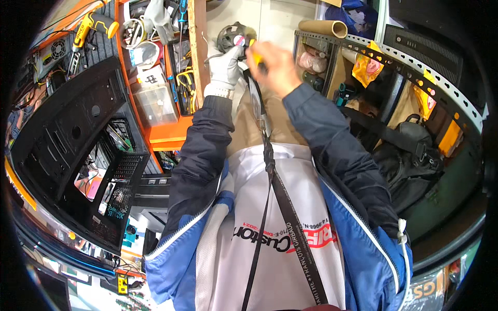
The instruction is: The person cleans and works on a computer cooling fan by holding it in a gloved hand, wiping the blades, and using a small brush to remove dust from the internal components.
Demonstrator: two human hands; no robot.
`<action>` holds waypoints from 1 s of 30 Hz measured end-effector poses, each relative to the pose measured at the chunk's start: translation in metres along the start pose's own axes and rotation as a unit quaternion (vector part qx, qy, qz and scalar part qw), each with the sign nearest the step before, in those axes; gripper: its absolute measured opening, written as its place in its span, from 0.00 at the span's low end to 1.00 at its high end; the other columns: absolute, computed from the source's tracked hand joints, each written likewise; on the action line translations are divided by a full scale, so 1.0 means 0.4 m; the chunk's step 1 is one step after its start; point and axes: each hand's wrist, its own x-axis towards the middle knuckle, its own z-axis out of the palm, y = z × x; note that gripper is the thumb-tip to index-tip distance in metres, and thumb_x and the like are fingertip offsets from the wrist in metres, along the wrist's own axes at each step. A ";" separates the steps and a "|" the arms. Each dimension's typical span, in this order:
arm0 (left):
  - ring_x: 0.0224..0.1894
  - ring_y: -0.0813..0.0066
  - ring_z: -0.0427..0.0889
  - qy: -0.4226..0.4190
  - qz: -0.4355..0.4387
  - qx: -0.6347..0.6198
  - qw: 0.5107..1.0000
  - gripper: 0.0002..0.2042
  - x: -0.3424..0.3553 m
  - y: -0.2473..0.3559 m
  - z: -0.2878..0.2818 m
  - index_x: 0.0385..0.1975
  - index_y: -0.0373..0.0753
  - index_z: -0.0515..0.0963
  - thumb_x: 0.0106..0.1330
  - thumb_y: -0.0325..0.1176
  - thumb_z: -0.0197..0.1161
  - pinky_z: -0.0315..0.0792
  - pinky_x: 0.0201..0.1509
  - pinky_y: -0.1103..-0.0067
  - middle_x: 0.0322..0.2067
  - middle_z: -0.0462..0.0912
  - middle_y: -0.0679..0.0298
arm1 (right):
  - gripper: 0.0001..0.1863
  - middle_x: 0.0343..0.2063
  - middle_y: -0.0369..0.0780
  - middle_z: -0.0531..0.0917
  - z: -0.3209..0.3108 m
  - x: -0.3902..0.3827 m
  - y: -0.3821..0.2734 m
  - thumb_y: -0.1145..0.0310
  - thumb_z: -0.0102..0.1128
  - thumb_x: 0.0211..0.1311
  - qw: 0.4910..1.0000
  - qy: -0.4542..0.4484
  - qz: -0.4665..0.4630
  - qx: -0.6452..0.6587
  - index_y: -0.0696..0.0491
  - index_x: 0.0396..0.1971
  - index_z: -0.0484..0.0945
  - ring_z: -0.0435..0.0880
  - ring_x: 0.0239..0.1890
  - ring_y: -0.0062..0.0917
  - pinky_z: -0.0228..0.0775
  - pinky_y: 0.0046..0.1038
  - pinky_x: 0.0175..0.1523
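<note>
My left hand [224,70], in a pale grey work glove, is closed at a dark, rounded object [228,36] with a small pink and white sticker. The glove hides part of this object, and its exact kind does not show. Bare and slightly blurred, my right hand [276,63] is wrapped round a yellow and black handle [257,55], which looks like a hand tool's. The tool's working end cannot be made out. Both hands are close together in front of me, above the pale floor. A lanyard [267,155] hangs down between my forearms.
Left, an orange shelf [168,132] holds a clear plastic box [154,105] and tools beside a black computer case panel [62,129]. A yellow cordless drill [92,30] is above. On the right stand a perforated metal rack [415,62], a cardboard tube [324,29] and a black backpack [410,155].
</note>
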 end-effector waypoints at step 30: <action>0.54 0.68 0.86 -0.019 0.011 0.023 1.000 0.29 0.048 0.062 0.008 0.60 0.36 0.67 0.61 0.13 0.69 0.84 0.59 0.72 0.55 0.83 0.56 | 0.02 0.29 0.42 0.92 -0.045 0.113 0.105 0.75 0.67 0.72 0.895 -0.110 0.351 0.251 0.56 0.39 0.83 0.91 0.26 0.22 0.82 0.25 0.29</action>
